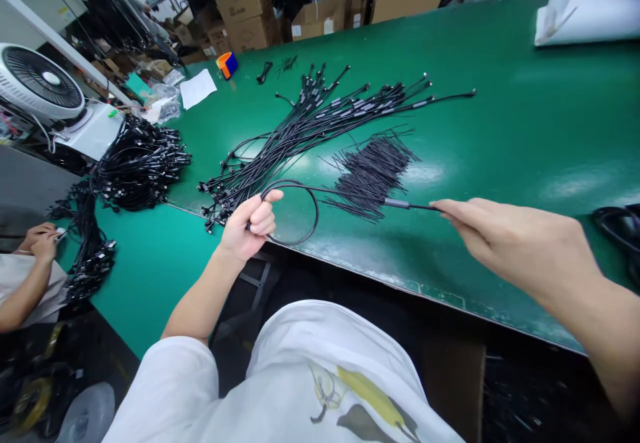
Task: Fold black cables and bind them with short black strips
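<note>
My left hand (250,224) is closed around a thin black cable (314,210) that curls into a loop beside it, near the front edge of the green table (525,136). My right hand (505,236) pinches the same cable's far end, just past its grey connector (397,203). The cable runs taut between both hands. Behind it lies a pile of short black ties (373,170). Farther back, a long bundle of black cables (320,120) fans across the table.
A heap of coiled black cables (137,163) lies at the left, beside a white fan (43,90). Another person's hands (37,240) work at the far left. Cardboard boxes (245,3) line the back. White foam sheets (590,6) sit at the top right.
</note>
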The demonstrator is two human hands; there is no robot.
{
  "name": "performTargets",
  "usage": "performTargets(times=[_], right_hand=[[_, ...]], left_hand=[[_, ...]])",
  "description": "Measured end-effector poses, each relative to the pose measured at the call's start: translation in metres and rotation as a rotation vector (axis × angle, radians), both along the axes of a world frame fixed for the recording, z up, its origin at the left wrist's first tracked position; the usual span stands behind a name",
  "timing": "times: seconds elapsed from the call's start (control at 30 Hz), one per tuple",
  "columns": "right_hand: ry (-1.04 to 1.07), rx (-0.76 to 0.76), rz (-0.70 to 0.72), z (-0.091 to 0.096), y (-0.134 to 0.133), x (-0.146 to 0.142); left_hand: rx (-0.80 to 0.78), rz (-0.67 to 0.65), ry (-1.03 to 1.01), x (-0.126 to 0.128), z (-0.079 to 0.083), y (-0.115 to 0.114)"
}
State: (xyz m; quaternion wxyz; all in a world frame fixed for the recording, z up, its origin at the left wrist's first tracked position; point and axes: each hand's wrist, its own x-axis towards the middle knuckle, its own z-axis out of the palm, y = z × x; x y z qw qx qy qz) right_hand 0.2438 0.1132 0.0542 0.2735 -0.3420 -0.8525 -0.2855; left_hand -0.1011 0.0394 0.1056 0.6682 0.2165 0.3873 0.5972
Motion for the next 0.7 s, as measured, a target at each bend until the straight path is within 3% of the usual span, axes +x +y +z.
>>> performTargets(times=[0.17,0.33,0.4,0.53,0.63,0.7], right_hand=[[0.010,0.038,-0.007,-0.003,0.013,0.015],[-0.013,0.026,0.088,0.000,-0.002,0.005],[-0.064,-0.086,0.234,0.003,-0.017,-0.008],[-0.048,-0.413,0.616,0.020,-0.047,-0.044],[0.085,-0.551,0.698,0.034,-0.046,-0.063],[0.213,-0.710,0.701,0.035,-0.035,-0.069]], left_hand=[[-0.077,0.003,-0.124,-0.012,0.003,-0.008],[-0.008,0.028,0.006,-0.016,0.001,-0.009],[0.074,-0.027,0.141,-0.008,-0.003,-0.008],[0.242,-0.300,0.500,0.027,-0.014,-0.011],[0.345,-0.492,0.748,0.048,-0.018,-0.017],[0.355,-0.556,0.802,0.054,-0.020,-0.018]])
